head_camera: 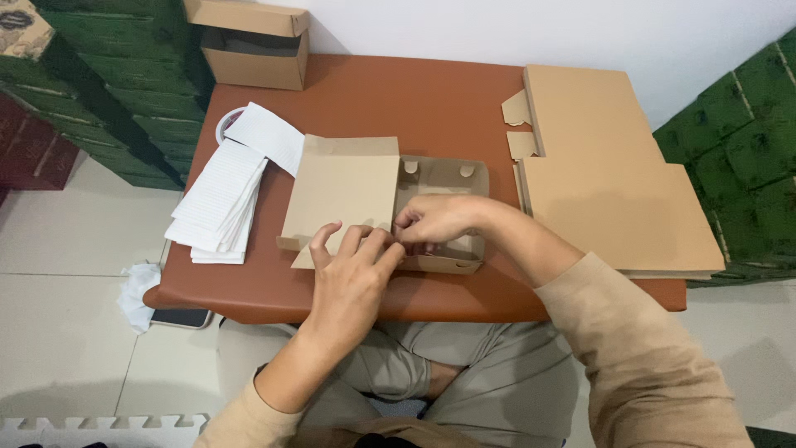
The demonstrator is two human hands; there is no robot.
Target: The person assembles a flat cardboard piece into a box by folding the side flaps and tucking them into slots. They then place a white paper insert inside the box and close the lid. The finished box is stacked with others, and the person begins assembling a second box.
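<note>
A home corner is serving as a packing spot: a low brown tabletop (431,99) is sitting on tiled floor (66,249), holding flat cardboard blanks (613,191).

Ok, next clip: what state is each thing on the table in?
Small cardboard box: half-folded, lid open to the left.
Left hand: resting on the lid's near edge.
Right hand: fingers pinching at the box's near wall.
Flat box blanks: unfolded, stacked.
White lined sheets: fanned pile.
Finished box: assembled, lid up.

Left hand (352,270) and right hand (431,220) together, fingers curled, pinching.
</note>
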